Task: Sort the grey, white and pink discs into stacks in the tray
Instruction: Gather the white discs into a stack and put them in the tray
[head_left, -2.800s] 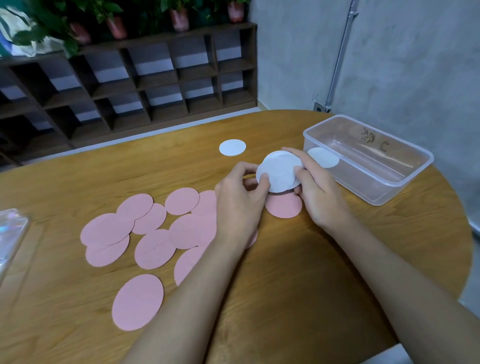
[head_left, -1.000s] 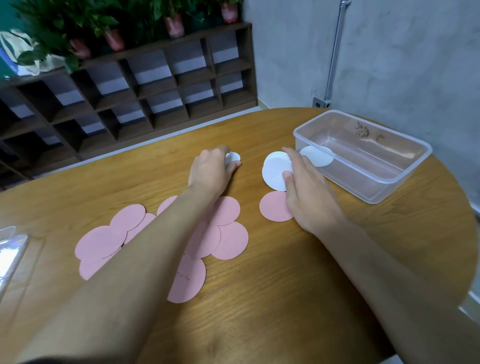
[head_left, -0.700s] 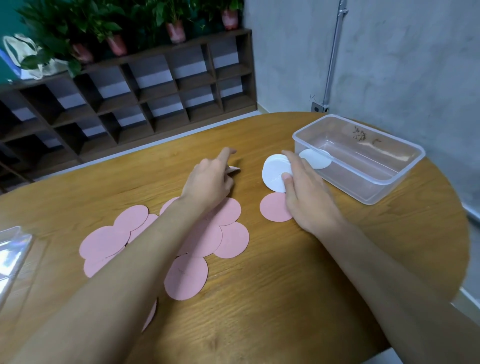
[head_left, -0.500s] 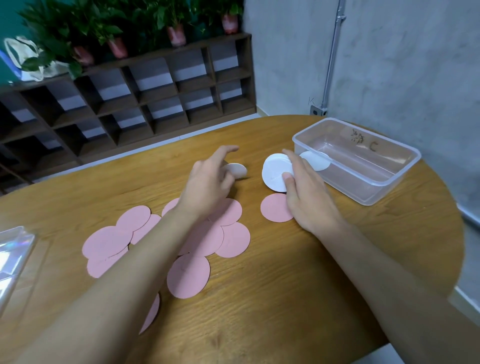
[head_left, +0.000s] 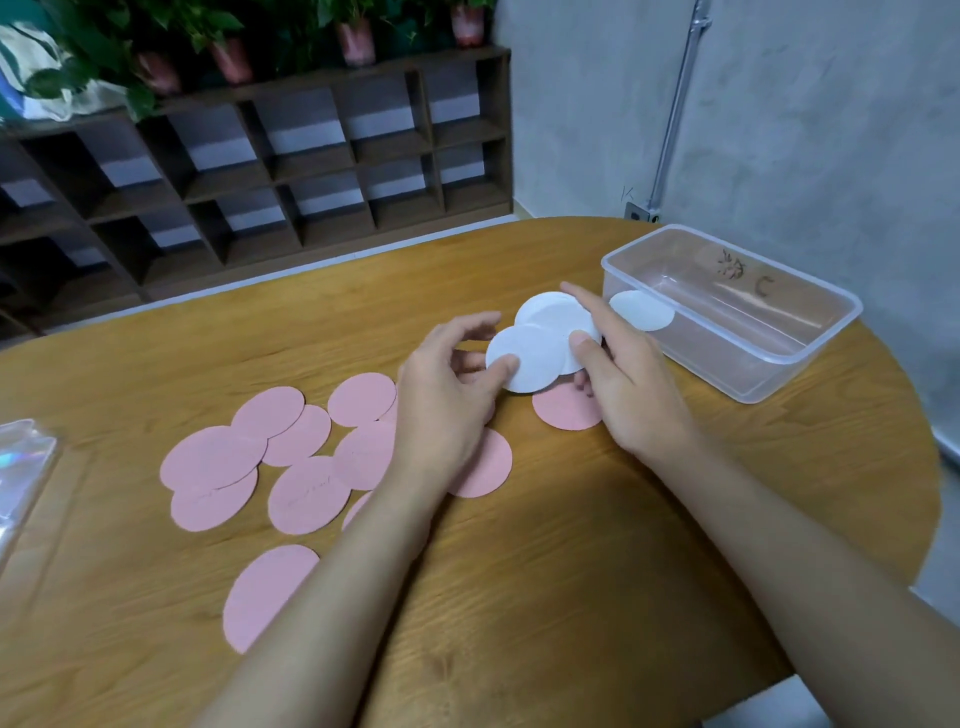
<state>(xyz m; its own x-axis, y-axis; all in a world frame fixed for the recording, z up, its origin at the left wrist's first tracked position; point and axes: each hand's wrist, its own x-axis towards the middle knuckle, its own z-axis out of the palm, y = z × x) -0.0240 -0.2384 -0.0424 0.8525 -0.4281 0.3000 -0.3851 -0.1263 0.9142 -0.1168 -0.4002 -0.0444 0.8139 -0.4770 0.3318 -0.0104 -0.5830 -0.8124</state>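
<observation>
My left hand (head_left: 447, 395) pinches a white disc (head_left: 527, 358) by its left edge and holds it against the white disc stack (head_left: 553, 314) gripped in my right hand (head_left: 623, 374). Both sit above the table, just left of the clear plastic tray (head_left: 810, 358). One white disc (head_left: 641, 310) lies inside the tray at its near-left corner. Several pink discs (head_left: 306, 493) are spread flat on the table to the left, partly under my left forearm. A single pink disc (head_left: 563, 413) lies under my right hand.
The round wooden table (head_left: 545, 571) ends close on the right and front. A shiny clear bag (head_left: 21, 467) lies at the left edge. A dark wooden shelf unit (head_left: 260, 171) with potted plants stands behind; a grey wall is at right.
My left hand picked the lone white disc off the table's far side and carried it right to the stack held by my right hand. The view also shifted slightly.
</observation>
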